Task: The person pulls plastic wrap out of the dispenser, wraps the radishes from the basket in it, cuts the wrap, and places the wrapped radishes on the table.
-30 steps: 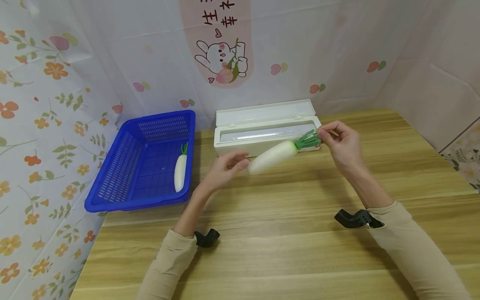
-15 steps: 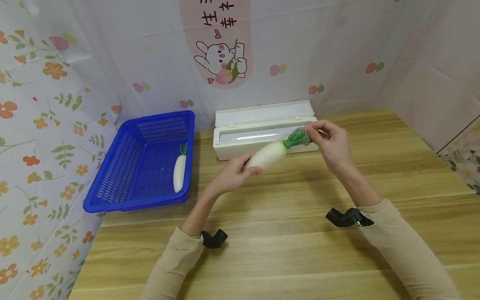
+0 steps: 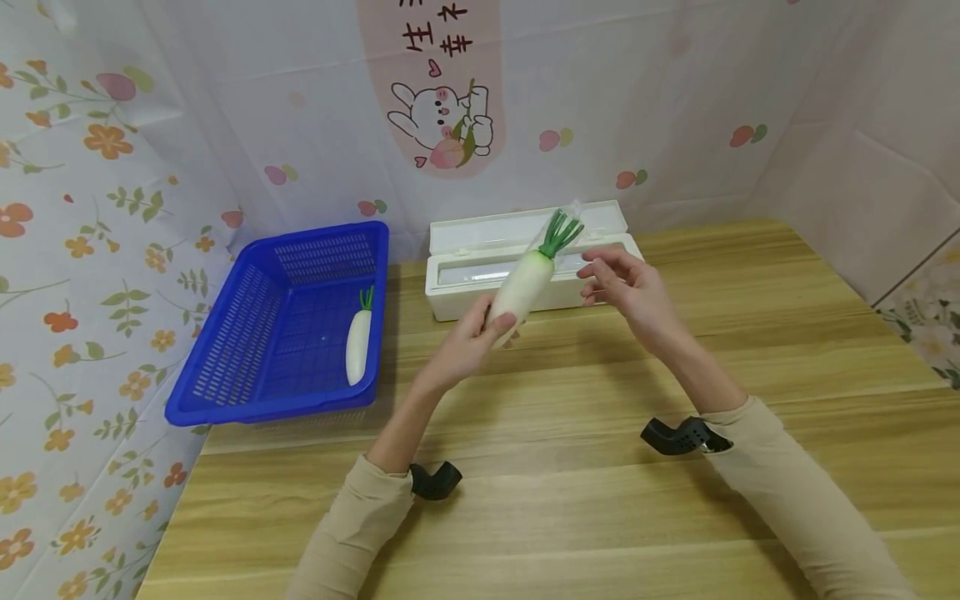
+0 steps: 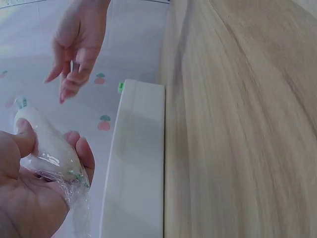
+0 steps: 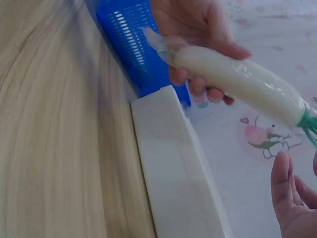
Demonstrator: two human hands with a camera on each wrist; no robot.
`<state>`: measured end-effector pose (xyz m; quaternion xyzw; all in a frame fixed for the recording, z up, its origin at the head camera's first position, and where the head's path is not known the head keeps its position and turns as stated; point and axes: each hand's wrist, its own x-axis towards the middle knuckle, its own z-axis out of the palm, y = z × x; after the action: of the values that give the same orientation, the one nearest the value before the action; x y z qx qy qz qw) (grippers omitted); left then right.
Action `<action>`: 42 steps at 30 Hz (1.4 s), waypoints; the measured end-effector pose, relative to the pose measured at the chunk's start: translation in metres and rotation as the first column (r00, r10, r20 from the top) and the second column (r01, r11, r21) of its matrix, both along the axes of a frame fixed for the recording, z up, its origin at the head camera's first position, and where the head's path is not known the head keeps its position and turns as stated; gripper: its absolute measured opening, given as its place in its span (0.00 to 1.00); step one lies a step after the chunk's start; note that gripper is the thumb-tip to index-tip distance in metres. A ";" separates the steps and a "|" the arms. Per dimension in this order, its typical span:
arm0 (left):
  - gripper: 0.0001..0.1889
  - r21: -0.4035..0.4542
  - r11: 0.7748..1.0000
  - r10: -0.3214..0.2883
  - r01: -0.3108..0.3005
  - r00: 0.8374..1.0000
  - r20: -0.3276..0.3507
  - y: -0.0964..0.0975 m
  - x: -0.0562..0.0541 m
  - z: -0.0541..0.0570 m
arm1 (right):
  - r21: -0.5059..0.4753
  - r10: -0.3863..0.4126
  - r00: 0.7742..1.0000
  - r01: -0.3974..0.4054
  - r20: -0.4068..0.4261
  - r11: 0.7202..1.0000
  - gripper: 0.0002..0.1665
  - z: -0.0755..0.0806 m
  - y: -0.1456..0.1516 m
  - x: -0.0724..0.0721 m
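Observation:
A white radish with green leaf stubs (image 3: 525, 283), wrapped in clear plastic film (image 4: 79, 208), is held above the table. My left hand (image 3: 468, 346) grips its lower end, thumb on one side and fingers round the other. The leafy end tilts up and to the right. My right hand (image 3: 626, 292) hovers just right of the leaves, fingers loosely bent and holding nothing. Behind the radish stands a long white box (image 3: 480, 302) with its lid (image 3: 487, 235) raised. The right wrist view shows the film hugging the wrapped radish (image 5: 242, 82).
A blue plastic basket (image 3: 270, 412) stands at the left of the wooden table (image 3: 570, 500). Inside it, a second white radish (image 3: 359, 346) lies against the right wall. A printed cloth (image 3: 675, 100) hangs behind the table.
My left hand has taken hold of the radish's lower end and tilted it more upright. My right hand has let go of the leafy end and its film, and moved left.

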<state>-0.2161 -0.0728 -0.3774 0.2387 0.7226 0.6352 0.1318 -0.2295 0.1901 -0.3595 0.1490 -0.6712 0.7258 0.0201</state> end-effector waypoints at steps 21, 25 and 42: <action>0.23 0.085 0.996 0.038 -0.039 0.999 0.014 0.028 0.001 -0.005 | 0.280 0.041 0.999 -0.036 -0.015 0.959 0.20 -0.007 -0.042 0.001; 0.21 0.067 0.997 0.033 -0.032 0.999 -0.010 0.028 -0.001 -0.007 | 0.234 0.033 0.999 -0.029 -0.013 0.972 0.21 -0.009 -0.043 0.001; 0.24 -0.152 0.984 0.084 -0.097 0.992 -0.091 0.009 -0.006 -0.023 | 0.243 -0.040 0.998 0.028 0.048 0.970 0.22 -0.021 -0.022 -0.008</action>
<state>-0.2224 -0.0637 -0.4005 0.2212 0.7851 0.5714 0.0902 -0.2371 0.1677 -0.3808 0.1197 -0.7576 0.6417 -0.0035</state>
